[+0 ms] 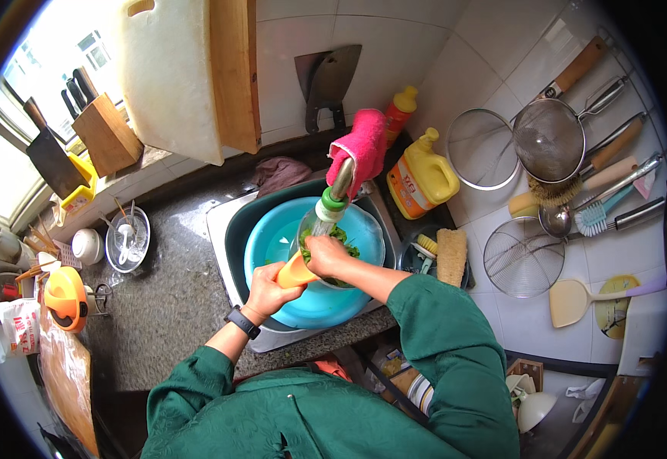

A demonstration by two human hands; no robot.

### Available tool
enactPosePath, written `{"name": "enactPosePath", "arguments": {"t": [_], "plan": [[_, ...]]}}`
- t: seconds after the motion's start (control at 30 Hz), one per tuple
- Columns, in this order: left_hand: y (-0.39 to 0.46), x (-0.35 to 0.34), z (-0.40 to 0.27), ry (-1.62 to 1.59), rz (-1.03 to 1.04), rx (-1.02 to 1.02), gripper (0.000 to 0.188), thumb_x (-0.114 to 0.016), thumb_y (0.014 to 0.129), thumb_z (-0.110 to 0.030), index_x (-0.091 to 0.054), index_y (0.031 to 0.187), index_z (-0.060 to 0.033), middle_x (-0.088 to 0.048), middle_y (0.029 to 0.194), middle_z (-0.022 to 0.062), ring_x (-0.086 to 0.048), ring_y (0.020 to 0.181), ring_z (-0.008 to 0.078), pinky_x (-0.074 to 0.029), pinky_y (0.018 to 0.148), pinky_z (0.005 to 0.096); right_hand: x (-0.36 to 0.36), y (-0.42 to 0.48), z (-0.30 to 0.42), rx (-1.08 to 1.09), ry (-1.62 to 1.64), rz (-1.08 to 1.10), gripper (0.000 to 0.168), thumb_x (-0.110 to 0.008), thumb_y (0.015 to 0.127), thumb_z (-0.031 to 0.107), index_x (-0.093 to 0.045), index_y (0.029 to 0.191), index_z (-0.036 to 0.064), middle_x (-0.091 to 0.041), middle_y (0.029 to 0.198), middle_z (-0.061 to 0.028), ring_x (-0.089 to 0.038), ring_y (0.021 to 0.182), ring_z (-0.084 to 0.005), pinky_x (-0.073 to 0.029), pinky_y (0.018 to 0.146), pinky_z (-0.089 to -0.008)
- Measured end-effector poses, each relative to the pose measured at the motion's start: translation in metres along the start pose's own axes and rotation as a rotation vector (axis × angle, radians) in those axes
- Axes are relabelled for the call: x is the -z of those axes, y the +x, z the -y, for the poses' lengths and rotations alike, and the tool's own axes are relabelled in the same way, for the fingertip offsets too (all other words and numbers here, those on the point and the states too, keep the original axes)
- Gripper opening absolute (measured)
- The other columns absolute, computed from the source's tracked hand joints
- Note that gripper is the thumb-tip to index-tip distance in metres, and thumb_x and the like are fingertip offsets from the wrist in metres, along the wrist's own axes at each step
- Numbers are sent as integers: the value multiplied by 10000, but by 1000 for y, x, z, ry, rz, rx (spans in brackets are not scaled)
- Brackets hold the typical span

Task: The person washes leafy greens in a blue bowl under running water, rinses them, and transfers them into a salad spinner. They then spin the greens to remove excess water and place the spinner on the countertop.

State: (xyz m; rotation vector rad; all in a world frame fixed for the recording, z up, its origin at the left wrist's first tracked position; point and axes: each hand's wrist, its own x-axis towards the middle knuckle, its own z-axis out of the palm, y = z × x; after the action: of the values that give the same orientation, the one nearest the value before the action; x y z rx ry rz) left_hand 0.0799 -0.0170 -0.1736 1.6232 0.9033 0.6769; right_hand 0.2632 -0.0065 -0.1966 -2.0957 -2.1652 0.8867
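Observation:
My left hand (266, 292), with a dark watch on its wrist, is closed around the orange handle (297, 272) of a clear container (306, 221). Inside the container are leafy greens (342, 234), and my right hand (325, 256) reaches in at them; its fingertips are hidden, so its grip does not show. Water runs from the faucet (342, 178), which has a green and white nozzle and a pink cloth (361, 143) over it. Beneath the container, a turquoise basin (310, 312) holding water sits in the metal sink (219, 229).
Yellow detergent jug (419, 175), red bottle (399, 112) and loofah (451, 255) stand right of the sink. Wire strainers (524, 256) hang on the right wall. Left are a metal bowl (127, 239), an orange lid (65, 298) and a knife block (107, 135); cutting boards (167, 80) lean behind.

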Motion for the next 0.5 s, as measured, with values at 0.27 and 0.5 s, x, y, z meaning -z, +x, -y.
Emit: {"name": "enactPosePath", "arguments": {"t": [0.27,0.5], "plan": [[-6,10,12,20,-36,-12,244,-759,633,-170,-636,751,5,-606,640,71,-562,574,103,-454,559,263,6,-22,-32,269,620,471,700,-527,746,17,-304,1407,67,-530,1240,-224,-517,1173,-281,-407,978,-353],[-10,13,14,-32,-20,-1,237,-758,636,-159,-634,746,10,-602,643,70,-558,583,92,-445,552,256,39,3,-34,-185,268,432,426,-512,745,61,-568,1164,13,-609,1120,-213,-595,1027,-318,-462,893,-371]]}}
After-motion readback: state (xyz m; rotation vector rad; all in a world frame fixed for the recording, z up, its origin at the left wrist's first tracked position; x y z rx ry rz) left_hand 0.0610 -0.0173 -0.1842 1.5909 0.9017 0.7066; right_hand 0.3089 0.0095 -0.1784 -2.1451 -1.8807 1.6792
